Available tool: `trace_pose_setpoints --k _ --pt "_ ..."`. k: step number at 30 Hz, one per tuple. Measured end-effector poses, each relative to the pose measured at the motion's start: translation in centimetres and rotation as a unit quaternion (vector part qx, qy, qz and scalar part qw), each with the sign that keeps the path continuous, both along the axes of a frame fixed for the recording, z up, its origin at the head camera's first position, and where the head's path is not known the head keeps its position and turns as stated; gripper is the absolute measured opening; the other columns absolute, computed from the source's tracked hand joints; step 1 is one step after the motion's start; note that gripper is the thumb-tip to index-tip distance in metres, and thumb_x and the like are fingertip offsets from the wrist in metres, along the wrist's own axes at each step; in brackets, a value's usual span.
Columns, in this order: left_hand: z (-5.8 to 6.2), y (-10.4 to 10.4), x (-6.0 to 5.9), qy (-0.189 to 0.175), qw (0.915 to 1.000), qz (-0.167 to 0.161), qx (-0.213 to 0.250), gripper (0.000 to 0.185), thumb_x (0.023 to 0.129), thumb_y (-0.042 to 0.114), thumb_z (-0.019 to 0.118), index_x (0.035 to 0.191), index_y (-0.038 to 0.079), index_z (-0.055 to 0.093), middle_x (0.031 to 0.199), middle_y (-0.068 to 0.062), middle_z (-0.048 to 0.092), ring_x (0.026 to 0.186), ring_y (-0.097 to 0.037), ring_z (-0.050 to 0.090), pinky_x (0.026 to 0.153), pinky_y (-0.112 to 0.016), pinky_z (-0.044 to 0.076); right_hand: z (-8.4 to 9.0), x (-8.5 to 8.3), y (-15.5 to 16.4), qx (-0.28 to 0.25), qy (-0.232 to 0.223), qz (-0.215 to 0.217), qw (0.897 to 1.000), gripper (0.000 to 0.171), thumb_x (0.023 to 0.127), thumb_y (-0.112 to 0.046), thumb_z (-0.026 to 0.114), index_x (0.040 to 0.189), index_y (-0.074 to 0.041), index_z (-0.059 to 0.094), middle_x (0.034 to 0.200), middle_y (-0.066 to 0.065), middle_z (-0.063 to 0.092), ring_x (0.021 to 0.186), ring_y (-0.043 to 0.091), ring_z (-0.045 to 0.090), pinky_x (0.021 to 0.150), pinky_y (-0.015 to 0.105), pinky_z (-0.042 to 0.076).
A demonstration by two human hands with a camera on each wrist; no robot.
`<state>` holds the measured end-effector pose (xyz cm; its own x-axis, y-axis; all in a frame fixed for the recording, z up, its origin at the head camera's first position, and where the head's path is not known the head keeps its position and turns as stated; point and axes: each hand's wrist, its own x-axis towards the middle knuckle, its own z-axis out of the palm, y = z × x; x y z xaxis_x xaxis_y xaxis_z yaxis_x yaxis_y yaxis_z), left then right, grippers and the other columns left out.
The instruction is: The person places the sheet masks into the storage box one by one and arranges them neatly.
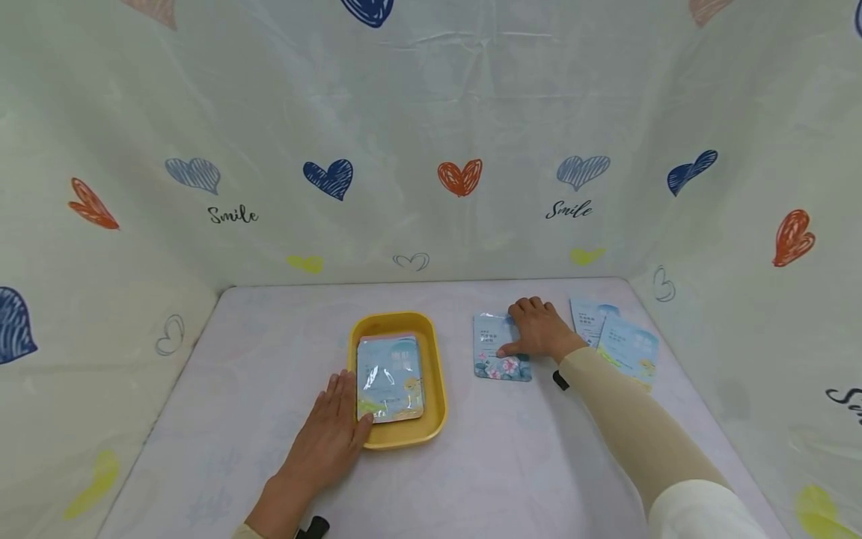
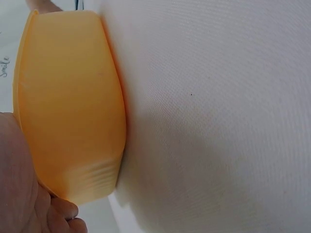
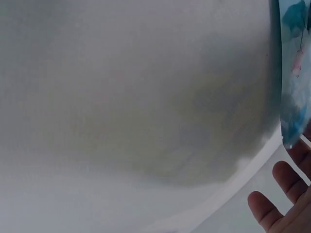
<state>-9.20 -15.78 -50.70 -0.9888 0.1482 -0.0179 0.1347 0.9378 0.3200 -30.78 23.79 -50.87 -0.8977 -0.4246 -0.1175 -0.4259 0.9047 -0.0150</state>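
Observation:
A yellow tray (image 1: 439, 389) stands left of the table's middle, with a light-blue sachet (image 1: 389, 378) lying in it. My left hand (image 1: 326, 427) rests along the tray's left rim, its fingers extended and its thumb at the near left corner. The left wrist view shows the tray's side wall (image 2: 73, 97) with the hand against its rim. My right hand (image 1: 544, 329) holds a blue sachet with pink flowers (image 1: 488, 352) at its right side, thumb on top. In the right wrist view, one sachet edge (image 3: 294, 97) shows beside the spread fingers (image 3: 265, 208).
Beyond my right wrist lie more sachets, a rear one (image 1: 589, 314) partly overlapped by a front one (image 1: 629, 348); my forearm hides part of them. The pale cloth-covered table (image 1: 269, 337) is bordered by hanging sheets printed with hearts.

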Motion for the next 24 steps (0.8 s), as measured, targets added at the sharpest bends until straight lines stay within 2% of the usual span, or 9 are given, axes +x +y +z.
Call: trace_pose_setpoints --k 5,9,13,17,22,24 --pt "-0.1 0.0 0.0 0.007 1.0 -0.002 -0.003 0.083 0.11 0.04 0.053 0.165 -0.008 0.014 0.172 -0.027 0.022 0.161 -0.043 0.019 0.128 -0.06 0.025 -0.1 0.1 0.0 -0.016 0.007 -0.006 1.0 0.104 0.077 -0.073 0.082 0.147 -0.005 0.048 0.149 0.021 0.052 0.135 0.042 0.046 0.115 0.061 0.041" --pt "-0.1 0.0 0.1 0.006 1.0 -0.004 -0.003 0.083 0.11 0.04 0.053 0.165 -0.008 0.014 0.172 -0.027 0.022 0.161 -0.043 0.019 0.128 -0.06 0.025 0.1 0.2 -0.2 -0.06 -0.008 -0.02 0.998 0.102 0.078 -0.067 0.084 0.15 -0.007 0.044 0.14 0.021 0.054 0.109 0.034 0.059 0.103 0.052 0.054" --pt "0.0 0.0 0.0 0.003 1.0 -0.005 -0.003 0.082 0.11 0.04 0.052 0.165 -0.009 0.014 0.172 -0.028 0.022 0.161 -0.043 0.019 0.128 -0.061 0.025 0.9 0.7 -0.8 -0.12 -0.036 -0.056 0.991 0.093 0.083 -0.055 0.086 0.15 -0.011 0.04 0.126 0.018 0.057 0.089 0.027 0.06 0.085 0.041 0.06" --pt "0.1 0.0 0.0 0.006 1.0 -0.008 -0.001 0.082 0.11 0.04 0.053 0.165 -0.009 0.015 0.172 -0.028 0.022 0.161 -0.044 0.019 0.128 -0.061 0.025 1.8 0.9 -1.3 -0.153 -0.042 -0.083 0.984 0.079 0.088 -0.043 0.086 0.145 -0.011 0.041 0.12 0.015 0.065 0.09 0.026 0.061 0.083 0.039 0.056" --pt "0.1 0.0 0.0 0.004 0.9999 -0.01 0.003 0.082 0.111 0.04 0.052 0.165 -0.009 0.015 0.172 -0.028 0.022 0.161 -0.044 0.019 0.128 -0.061 0.024 3.0 1.1 -1.4 -0.195 -0.055 -0.097 0.974 0.066 0.094 -0.028 0.082 0.145 -0.01 0.044 0.128 0.017 0.069 0.098 0.027 0.063 0.091 0.044 0.056" --pt "0.1 -0.1 0.0 0.002 0.9999 -0.011 0.003 0.082 0.111 0.04 0.052 0.165 -0.009 0.014 0.172 -0.028 0.021 0.161 -0.044 0.018 0.128 -0.061 0.024 3.4 1.2 -1.3 -0.213 -0.065 -0.104 0.969 0.066 0.096 -0.024 0.079 0.149 -0.013 0.043 0.128 0.018 0.07 0.095 0.027 0.064 0.088 0.044 0.056"
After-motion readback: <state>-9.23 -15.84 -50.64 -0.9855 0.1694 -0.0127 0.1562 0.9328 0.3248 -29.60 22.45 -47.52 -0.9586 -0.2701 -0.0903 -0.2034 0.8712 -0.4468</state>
